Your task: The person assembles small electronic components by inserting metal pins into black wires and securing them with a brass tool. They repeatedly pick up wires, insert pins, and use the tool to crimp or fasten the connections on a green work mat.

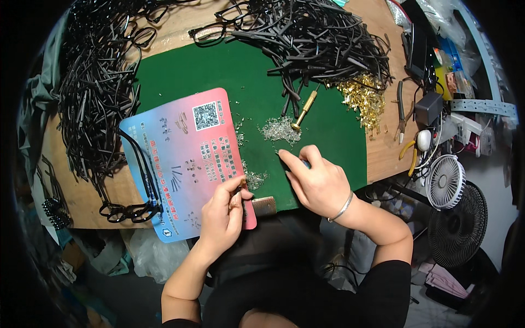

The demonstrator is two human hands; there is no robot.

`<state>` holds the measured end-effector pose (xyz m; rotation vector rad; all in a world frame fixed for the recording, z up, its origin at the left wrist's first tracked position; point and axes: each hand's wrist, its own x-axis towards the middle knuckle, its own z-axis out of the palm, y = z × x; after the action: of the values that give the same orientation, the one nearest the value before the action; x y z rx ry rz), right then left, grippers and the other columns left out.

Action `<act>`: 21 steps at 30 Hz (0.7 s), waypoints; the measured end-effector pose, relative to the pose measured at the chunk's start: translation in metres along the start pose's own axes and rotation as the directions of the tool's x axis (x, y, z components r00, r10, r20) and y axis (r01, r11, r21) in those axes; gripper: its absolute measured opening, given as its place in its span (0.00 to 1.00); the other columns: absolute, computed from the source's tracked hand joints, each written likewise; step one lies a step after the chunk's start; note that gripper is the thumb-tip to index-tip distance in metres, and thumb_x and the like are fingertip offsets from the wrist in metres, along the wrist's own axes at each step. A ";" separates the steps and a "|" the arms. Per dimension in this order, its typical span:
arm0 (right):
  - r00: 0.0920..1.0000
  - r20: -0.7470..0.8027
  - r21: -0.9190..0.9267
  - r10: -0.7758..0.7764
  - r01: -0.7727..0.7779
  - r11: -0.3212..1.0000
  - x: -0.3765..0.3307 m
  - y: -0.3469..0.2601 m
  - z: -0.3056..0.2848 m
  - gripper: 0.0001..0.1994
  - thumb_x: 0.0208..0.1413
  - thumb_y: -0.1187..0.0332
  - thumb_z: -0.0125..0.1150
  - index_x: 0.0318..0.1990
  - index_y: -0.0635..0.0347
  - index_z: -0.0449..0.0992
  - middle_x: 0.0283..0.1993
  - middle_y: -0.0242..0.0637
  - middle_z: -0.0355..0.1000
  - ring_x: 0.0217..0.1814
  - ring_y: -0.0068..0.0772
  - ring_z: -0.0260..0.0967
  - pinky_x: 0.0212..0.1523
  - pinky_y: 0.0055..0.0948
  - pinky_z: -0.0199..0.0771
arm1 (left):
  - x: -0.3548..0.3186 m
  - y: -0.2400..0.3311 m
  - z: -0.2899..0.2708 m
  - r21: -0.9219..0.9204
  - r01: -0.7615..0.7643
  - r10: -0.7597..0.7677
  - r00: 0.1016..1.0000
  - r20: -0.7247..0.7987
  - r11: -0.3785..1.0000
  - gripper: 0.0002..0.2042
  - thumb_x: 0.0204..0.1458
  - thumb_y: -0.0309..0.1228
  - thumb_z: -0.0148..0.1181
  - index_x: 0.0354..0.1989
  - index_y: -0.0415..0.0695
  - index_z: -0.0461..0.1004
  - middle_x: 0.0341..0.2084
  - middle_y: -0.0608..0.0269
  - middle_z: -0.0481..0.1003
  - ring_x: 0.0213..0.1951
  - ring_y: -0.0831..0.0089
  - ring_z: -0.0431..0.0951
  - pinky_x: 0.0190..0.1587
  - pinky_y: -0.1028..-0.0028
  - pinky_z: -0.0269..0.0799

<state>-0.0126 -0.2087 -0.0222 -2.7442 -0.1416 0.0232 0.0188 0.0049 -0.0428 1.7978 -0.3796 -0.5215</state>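
My left hand [223, 214] is closed in a pinch at the lower right edge of a pink and blue printed pad [164, 202]. A small dark and gold piece shows at its fingertips, too small to name. My right hand [324, 183] has its index finger reaching toward a pile of tiny silver screws [280, 130], while the other fingers curl round something with a bit of blue showing. Beside that pile, a brass screwdriver [307, 108] lies on the green mat [333, 158]. More tiny metal parts [255, 179] lie near my left fingertips, by a small metal block [264, 205].
Heaps of black eyeglass temples [93, 104] lie left and far right [322, 38]. Gold-coloured small parts [363, 101] form a pile at the right. Black glasses frames [128, 212] rest over the pad's left edge. A white fan [445, 180] and yellow-handled pliers [406, 150] are at the right.
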 end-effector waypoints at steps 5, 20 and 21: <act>1.000 0.007 -0.045 -0.009 0.009 0.999 0.000 -0.001 0.005 0.22 0.43 0.72 0.60 0.49 0.56 0.68 0.35 0.39 0.61 0.24 0.34 0.68 0.20 0.30 0.72 | 0.001 0.003 0.002 0.000 0.014 -0.014 1.000 -0.014 1.000 0.15 0.53 0.15 0.42 0.49 0.34 0.64 0.33 0.54 0.74 0.37 0.69 0.78 0.40 0.74 0.72; 0.999 0.022 -0.154 -0.050 0.052 0.987 0.002 -0.003 0.005 0.24 0.42 0.72 0.58 0.51 0.53 0.68 0.33 0.37 0.61 0.21 0.33 0.66 0.18 0.28 0.71 | 0.003 0.004 -0.004 -0.193 0.187 -0.190 0.982 0.002 0.963 0.11 0.58 0.20 0.44 0.49 0.33 0.65 0.32 0.59 0.75 0.34 0.81 0.73 0.35 0.82 0.69; 0.998 0.027 -0.166 -0.052 0.056 0.985 0.002 -0.004 0.007 0.24 0.42 0.72 0.58 0.51 0.52 0.68 0.33 0.37 0.61 0.21 0.32 0.65 0.18 0.28 0.71 | 0.002 0.003 -0.005 -0.193 0.194 -0.196 0.981 0.011 0.962 0.11 0.58 0.19 0.44 0.49 0.34 0.65 0.32 0.59 0.75 0.34 0.81 0.73 0.35 0.82 0.69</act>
<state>-0.0114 -0.2027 -0.0270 -2.9064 -0.2337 0.0292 0.0230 0.0068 -0.0386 1.6558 -0.1402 -0.6656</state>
